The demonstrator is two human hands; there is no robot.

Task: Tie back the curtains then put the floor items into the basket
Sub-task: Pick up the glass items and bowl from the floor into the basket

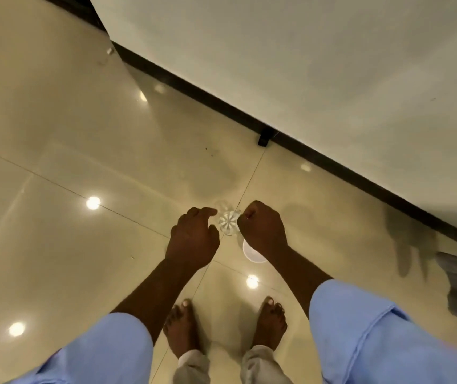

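My left hand (pixel 194 239) curls loosely beside a clear glass (pixel 228 223); my right hand (pixel 263 231), fingers curled, touches its other side.

Warm dim light, ceiling-lamp glare on glossy floor (pixel 55 134) — right edge smeared (motion blur)

Floor (pixel 64 139) is looking like polished tile, super glossy, it's bouncing the ceiling lights back as bright spots. Wall (pixel 304 51) is looking smooth and matt, with a dark, slightly shiny baseboard (pixel 332 164) running along it. The little cup (pixel 228 223) is looking like clear ribbed plastic or glass, can't tell which. Sleeves (pixel 374 336) are showing as soft light blue cloth, creasing a bit. Trousers (pixel 191 367) are looking like pale matt fabric.
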